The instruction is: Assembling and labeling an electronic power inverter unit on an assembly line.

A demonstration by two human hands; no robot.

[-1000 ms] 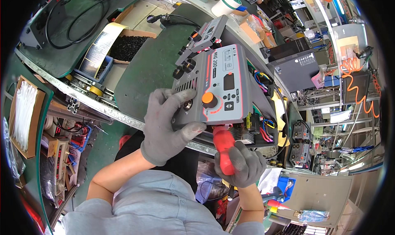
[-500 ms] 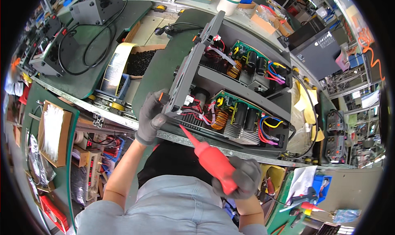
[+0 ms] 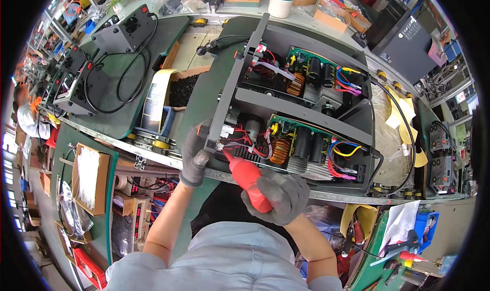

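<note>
right hand (image 3: 278, 196) — red screwdriver (image 3: 247, 176) | left hand (image 3: 195, 153) — open chassis (image 3: 301, 112) corner

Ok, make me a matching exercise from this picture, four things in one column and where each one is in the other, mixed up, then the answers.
Things:
1. left hand in grey glove
2. red-handled screwdriver
3. white cylindrical tub with green lid
4. cardboard box of white cable ties

Places:
A. far edge of the bench
B. in the right hand
C. low shelf on the left
D. on the front corner of the open grey electronics chassis

Pairs: 1-D, 2-B, 3-A, 4-C
</note>
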